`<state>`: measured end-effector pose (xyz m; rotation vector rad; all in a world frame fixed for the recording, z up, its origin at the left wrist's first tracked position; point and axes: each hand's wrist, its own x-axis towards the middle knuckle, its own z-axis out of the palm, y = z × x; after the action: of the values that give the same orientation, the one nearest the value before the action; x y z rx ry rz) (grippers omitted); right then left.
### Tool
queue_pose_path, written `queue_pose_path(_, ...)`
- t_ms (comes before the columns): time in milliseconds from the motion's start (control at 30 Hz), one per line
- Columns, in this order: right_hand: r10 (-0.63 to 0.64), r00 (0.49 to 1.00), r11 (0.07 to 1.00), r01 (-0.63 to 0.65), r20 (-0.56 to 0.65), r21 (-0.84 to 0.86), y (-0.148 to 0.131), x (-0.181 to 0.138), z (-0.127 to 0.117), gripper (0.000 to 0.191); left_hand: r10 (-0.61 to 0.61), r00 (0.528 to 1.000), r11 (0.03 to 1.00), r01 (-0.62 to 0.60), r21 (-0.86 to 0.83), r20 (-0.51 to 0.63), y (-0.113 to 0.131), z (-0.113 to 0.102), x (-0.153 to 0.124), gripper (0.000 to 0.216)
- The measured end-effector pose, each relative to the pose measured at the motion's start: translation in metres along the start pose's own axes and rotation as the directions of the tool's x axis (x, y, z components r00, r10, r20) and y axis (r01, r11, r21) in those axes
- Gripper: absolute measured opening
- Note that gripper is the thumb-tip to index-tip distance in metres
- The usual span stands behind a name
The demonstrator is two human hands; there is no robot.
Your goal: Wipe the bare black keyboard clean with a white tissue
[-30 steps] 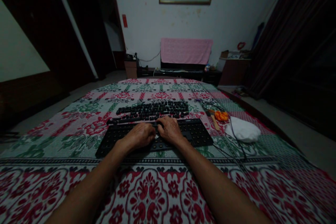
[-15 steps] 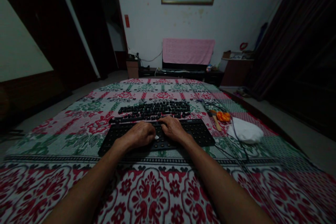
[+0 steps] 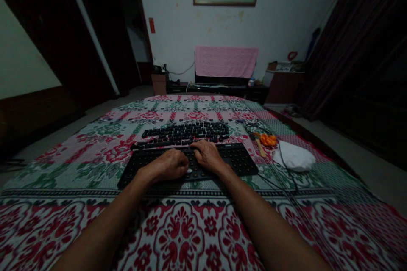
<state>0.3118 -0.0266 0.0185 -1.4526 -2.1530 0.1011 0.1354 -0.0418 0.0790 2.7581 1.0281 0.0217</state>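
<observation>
A black keyboard base (image 3: pixel 241 161) with its keycaps off lies in front of me, rows of small round key seats showing. My left hand (image 3: pixel 173 164) is closed over its middle, around a small white wad (image 3: pixel 189 170), maybe tissue or cloth, mostly hidden by the fingers. My right hand (image 3: pixel 207 154) rests on the base just to the right, fingers extended toward its far edge and holding nothing that I can see. Beyond that edge, loose black keycaps (image 3: pixel 187 130) lie in rough rows on the patterned cloth (image 3: pixel 181 237).
To the right lie a wooden-handled brush (image 3: pixel 261 149), an orange bundle (image 3: pixel 268 139), a white cloth-like lump (image 3: pixel 294 156) and a black cable (image 3: pixel 270 182). Farther back, a pink towel (image 3: pixel 226 62) hangs over a screen on a low cabinet.
The view has shifted slightly. My left hand and the white wad have moved a little toward me over the keyboard base; my right hand stays in nearly the same place.
</observation>
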Motion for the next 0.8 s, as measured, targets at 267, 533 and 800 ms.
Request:
queue_pose_path(267, -0.004, 1.0, 1.0, 0.004, 0.021, -0.006, 0.002, 0.001, -0.002, 0.031, 0.07, 0.997, 0.996, -0.068, 0.056, -0.029, 0.01, 0.01, 0.009, 0.02)
queue_pose_path(533, -0.057, 0.998, 0.998, 0.056, 0.025, 0.041, 0.016, 0.005, -0.002, 0.036, 0.03, 0.987, 1.0, -0.029, 0.008, -0.159, 0.013, 0.015, 0.011, 0.023)
queue_pose_path(800, -0.081, 0.997, 0.996, 0.081, -0.018, 0.033, 0.017, 0.004, 0.001, 0.036, 0.133, 0.989, 0.99, -0.129, 0.051, -0.067, 0.012, 0.016, 0.012, 0.02)
